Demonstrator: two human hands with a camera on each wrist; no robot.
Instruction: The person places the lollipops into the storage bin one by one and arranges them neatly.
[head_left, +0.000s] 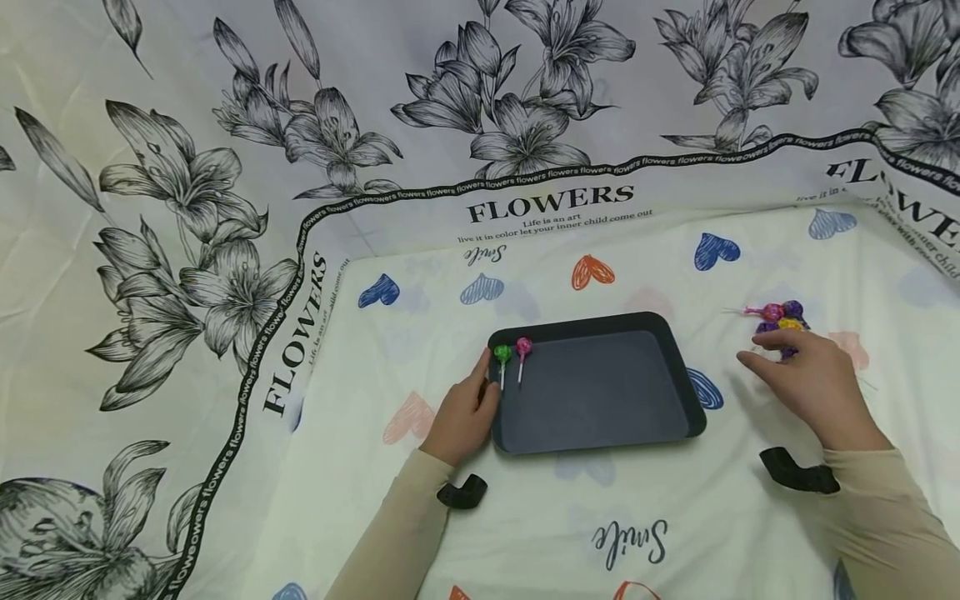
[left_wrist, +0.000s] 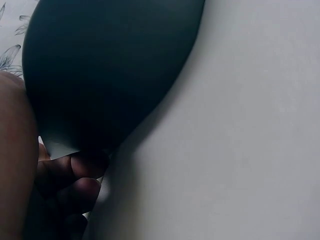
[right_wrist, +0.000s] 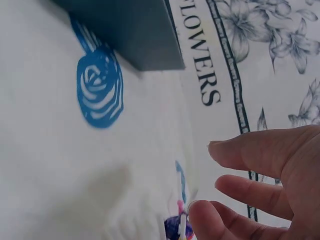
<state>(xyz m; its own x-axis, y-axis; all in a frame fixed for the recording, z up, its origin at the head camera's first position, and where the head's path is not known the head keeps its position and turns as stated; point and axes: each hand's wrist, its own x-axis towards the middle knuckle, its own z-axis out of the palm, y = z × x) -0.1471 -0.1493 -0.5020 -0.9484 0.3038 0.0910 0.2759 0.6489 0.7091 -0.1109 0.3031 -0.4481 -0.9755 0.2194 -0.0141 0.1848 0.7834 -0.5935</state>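
A dark grey rectangular tray (head_left: 592, 392) lies on the heart-print cloth. At its left rim my left hand (head_left: 461, 417) grips the edge, and the left wrist view shows curled fingers (left_wrist: 85, 192) against the tray's edge. Inside the upper left corner lie a green lollipop (head_left: 502, 353) and a pink lollipop (head_left: 523, 345), sticks toward me. To the tray's right, several wrapped lollipops (head_left: 772, 312) in purple, pink and yellow form a small pile. My right hand (head_left: 813, 379) is over the pile's near side, thumb and fingers apart, holding nothing visible; it partly hides the lollipops.
The pale cloth (head_left: 592, 517) with hearts and "Smile" lettering covers the surface. A flower-print sheet (head_left: 435, 200) with a black border runs along the back and left. Black wrist bands (head_left: 798, 472) sit at both wrists.
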